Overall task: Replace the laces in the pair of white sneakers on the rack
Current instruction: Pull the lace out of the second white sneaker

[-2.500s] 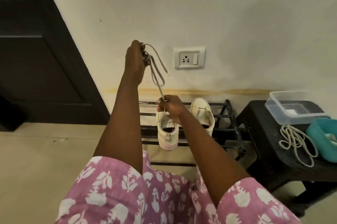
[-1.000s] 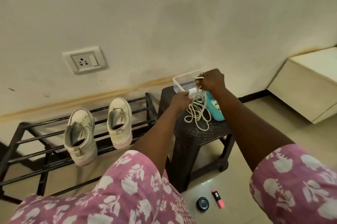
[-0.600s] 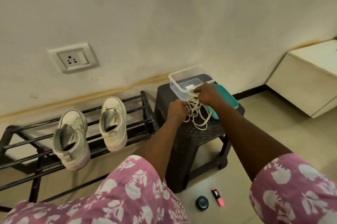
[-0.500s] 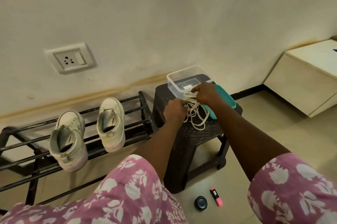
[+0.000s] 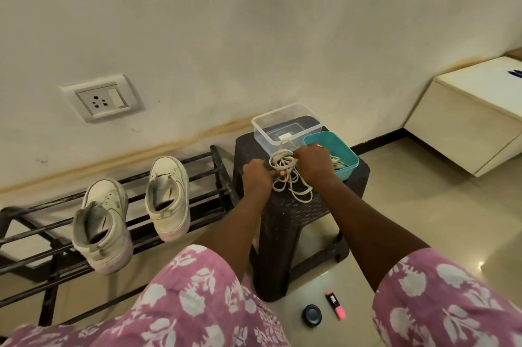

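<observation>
While both hands work at the stool (image 5: 299, 214), the left hand (image 5: 256, 175) and right hand (image 5: 312, 161) each pinch strands of the tangled laces (image 5: 288, 180) lying on its top, beside a clear box (image 5: 285, 127) and teal tub (image 5: 343, 154). Two unlaced sneakers (image 5: 166, 197) rest on the rack (image 5: 36, 236).

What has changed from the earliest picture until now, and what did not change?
Both hands left the sneaker and the old lace they were pulling up. Now the left hand and right hand grip the bundle of white laces on the black stool. Greyish lace lies in the teal tub. Both sneakers stay on the rack; the clear box has not moved.
</observation>
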